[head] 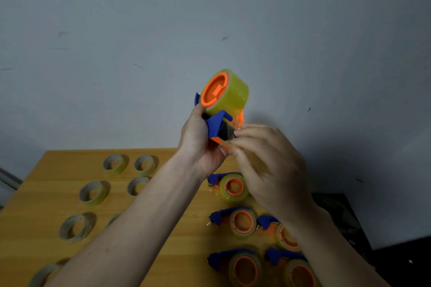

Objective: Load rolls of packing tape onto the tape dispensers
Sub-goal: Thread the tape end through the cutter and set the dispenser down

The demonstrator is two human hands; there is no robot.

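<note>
A grey-white wall [210, 18] rises behind a wooden worktop [46, 193] carrying empty tape cores [92, 193] on the left and loaded dispensers [241, 221] on the right. Raised above it, the left hand [200, 144] grips a blue-and-orange tape dispenser [215, 127] bearing a yellowish tape roll [229, 93]; the right hand [265, 161] pinches the tape end at its blade.
</note>
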